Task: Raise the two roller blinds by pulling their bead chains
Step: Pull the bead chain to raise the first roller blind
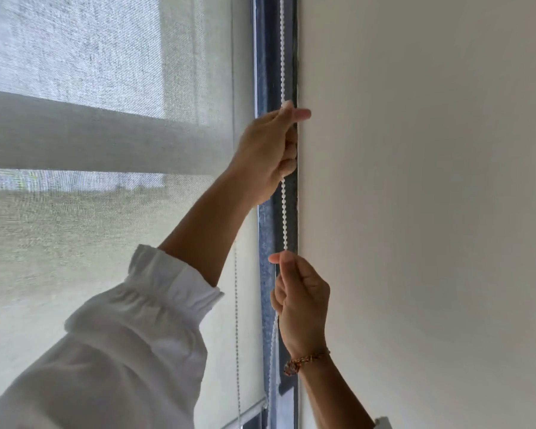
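A white bead chain (283, 216) runs down the dark window frame, close to the wall. My left hand (268, 154) is raised and closed around this chain, thumb and forefinger pinched at the top. Lower down, my right hand (302, 300) is closed on the same chain, with a bracelet on its wrist. A translucent grey roller blind (106, 212) covers the window on the left; its bottom bar (245, 413) shows at the lower edge. A second bead chain (236, 320) hangs in front of the blind's right edge, untouched.
A plain white wall (430, 196) fills the right half, right next to the chain. The dark blue window frame (265, 230) stands between blind and wall. A white sleeve (121, 351) covers my left forearm at the lower left.
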